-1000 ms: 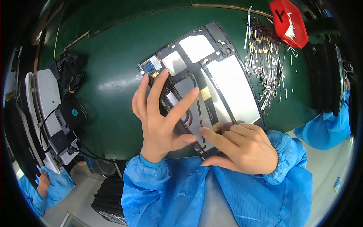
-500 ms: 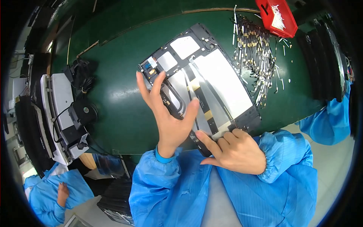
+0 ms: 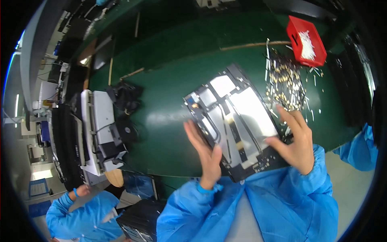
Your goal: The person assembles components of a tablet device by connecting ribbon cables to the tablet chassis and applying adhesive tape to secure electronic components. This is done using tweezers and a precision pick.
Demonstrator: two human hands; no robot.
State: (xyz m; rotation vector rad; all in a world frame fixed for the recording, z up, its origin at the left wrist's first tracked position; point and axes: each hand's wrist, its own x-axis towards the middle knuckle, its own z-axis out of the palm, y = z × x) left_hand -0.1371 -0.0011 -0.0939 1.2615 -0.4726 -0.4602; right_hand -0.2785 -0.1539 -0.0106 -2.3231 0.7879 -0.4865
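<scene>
A flat black tablet-like housing (image 3: 259, 158) with bright silver panels and thin flex cables along its inside lies tilted in front of me. Its near corner reaches over the table's front edge. My left hand (image 3: 207, 155) is at its left side, fingers stretched out along the edge and thumb apart, by the black rim. At the right side is my right hand (image 3: 296, 143), slightly blurred, its thumb over the panel's edge and its fingers spread beyond the rim. Neither hand closes firmly round the housing. Both undersides are hidden.
A heap of thin cable strips (image 3: 282, 82) lies right of the housing, near a red bin (image 3: 316, 40) of white pieces. Black devices (image 3: 124, 131) and a white unit (image 3: 102, 115) stand left on the green table (image 3: 161, 141). A person in blue (image 3: 86, 213) is at lower left.
The view has shifted, so the table and things on it sit further right and lower. My right hand has left the housing's near edge for its right side; my left hand remains at its left side.
</scene>
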